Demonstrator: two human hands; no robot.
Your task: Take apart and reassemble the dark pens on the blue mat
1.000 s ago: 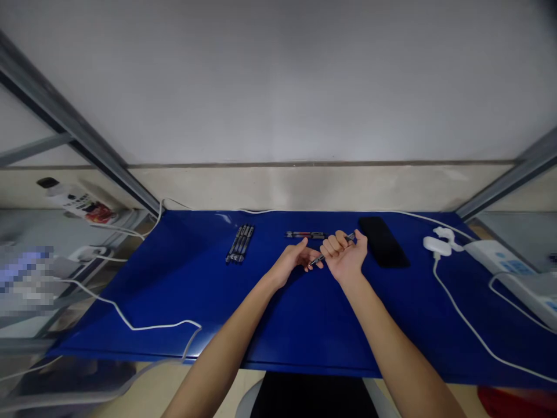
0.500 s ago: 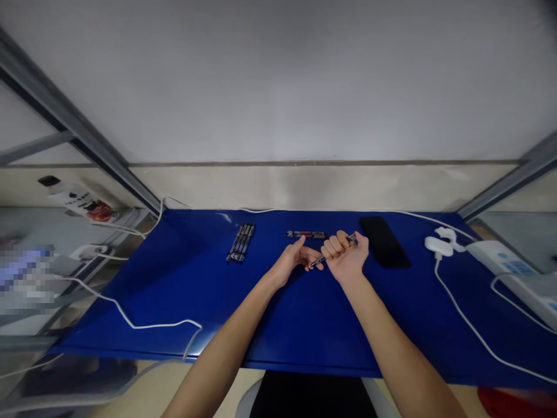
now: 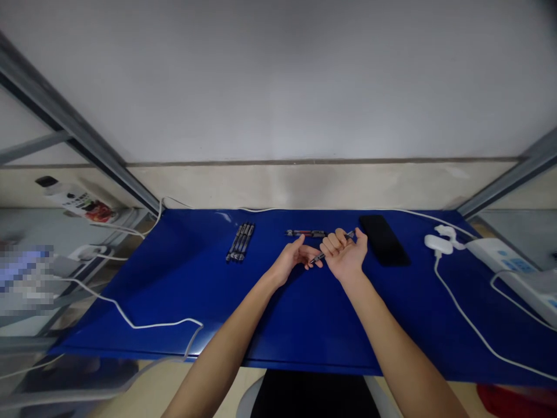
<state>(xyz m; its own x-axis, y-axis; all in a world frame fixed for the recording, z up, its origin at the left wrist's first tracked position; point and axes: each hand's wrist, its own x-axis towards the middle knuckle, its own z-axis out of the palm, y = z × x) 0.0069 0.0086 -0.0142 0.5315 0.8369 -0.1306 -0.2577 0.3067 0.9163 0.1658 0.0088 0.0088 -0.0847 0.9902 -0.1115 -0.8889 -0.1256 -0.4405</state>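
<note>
A dark pen (image 3: 319,258) slants between my two hands, its pointed end down to the left. My right hand (image 3: 346,255) is closed round it, palm up, with the fingers curled over the barrel and the thumb near its upper end. At the pointed end is my left hand (image 3: 292,260), thumb raised and apart from loosely bent fingers. Those fingers lie beside the tip; I cannot tell whether they touch it. Just beyond my hands, pens (image 3: 300,233) with red and dark barrels lie sideways on the blue table (image 3: 183,278).
Several dark pens (image 3: 241,241) lie side by side left of my hands. A black phone (image 3: 383,240) lies to the right. Farther right are a white charger (image 3: 438,244), cables and a power strip (image 3: 509,264). A bottle (image 3: 80,200) stands beyond the left metal post.
Both hands and the pen keep nearly the same place and pose. The whole view has shifted very slightly.
</note>
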